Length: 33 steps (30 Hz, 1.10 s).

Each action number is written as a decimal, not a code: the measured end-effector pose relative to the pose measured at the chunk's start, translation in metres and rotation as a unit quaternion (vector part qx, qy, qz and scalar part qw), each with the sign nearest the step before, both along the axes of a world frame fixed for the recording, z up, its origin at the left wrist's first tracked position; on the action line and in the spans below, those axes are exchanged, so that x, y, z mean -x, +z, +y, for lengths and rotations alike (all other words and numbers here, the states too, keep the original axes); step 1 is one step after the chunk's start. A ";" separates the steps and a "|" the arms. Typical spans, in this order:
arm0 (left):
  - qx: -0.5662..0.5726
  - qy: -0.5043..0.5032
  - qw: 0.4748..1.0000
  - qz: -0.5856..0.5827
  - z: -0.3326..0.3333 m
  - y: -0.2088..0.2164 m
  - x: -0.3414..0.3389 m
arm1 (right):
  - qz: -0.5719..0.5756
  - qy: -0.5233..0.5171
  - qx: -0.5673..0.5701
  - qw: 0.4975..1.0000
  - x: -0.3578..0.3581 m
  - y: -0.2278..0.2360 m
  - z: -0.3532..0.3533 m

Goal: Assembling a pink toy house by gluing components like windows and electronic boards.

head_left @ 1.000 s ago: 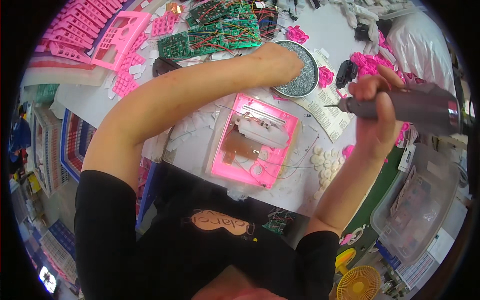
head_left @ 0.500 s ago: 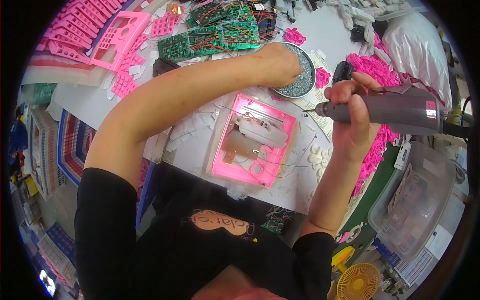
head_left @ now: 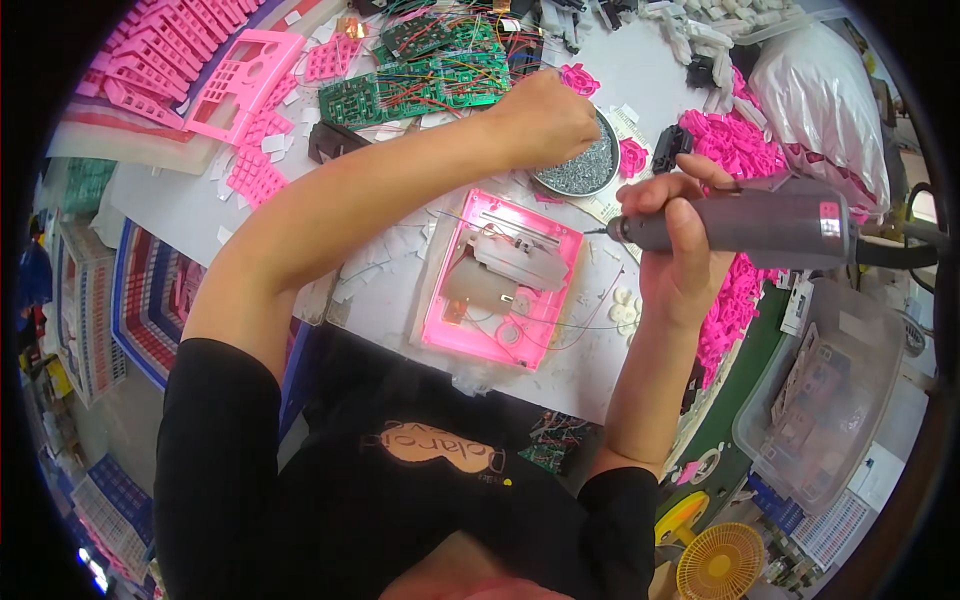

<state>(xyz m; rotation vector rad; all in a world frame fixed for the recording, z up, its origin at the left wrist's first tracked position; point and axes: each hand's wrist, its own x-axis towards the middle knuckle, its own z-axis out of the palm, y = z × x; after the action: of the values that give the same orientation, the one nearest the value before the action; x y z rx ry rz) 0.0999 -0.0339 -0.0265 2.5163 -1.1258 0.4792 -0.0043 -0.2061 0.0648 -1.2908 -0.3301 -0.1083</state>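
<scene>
From here, the right fingers (head_left: 655, 192) grip the screwdriver (head_left: 775, 222); a careless dip could scratch the pink casing (head_left: 455, 336) on the counter (head_left: 640, 62). The left fingers (head_left: 578, 130) curl by the screw bowl (head_left: 617, 165) (holding anything? I can't tell); a bump might spill it.

- Black T-shirt (head_left: 350, 525), filling the lower middle of the frame.
- Short black sleeves: left sleeve (head_left: 215, 430) at lower left, right sleeve (head_left: 622, 515) right of centre, ending near the elbows.
- Rounded peach chest print (head_left: 440, 456) with dark lettering; small yellow dot (head_left: 508, 482) beside it.
- Left hand (head_left: 545, 120) and right hand (head_left: 688, 245) bare.
</scene>
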 end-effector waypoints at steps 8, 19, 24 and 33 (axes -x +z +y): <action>0.222 -0.054 0.953 0.199 0.045 0.042 0.169 | -0.106 0.156 -0.125 0.974 0.054 0.017 0.011; 0.276 -0.019 0.946 0.166 0.047 0.024 0.181 | -0.079 0.172 -0.103 0.977 0.066 0.016 0.027; 0.193 0.108 0.964 0.148 0.053 0.032 0.178 | -0.109 0.167 -0.106 0.974 0.053 0.005 0.018; 0.117 0.064 0.985 0.106 0.060 0.007 0.171 | -0.148 0.147 -0.044 0.977 0.031 -0.022 0.032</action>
<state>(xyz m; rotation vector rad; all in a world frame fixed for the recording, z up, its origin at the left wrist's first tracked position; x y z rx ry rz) -0.0710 0.0265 -0.0195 2.3752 -0.7838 0.3445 -0.0352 -0.1743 0.0432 -1.1258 -0.7608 -0.0624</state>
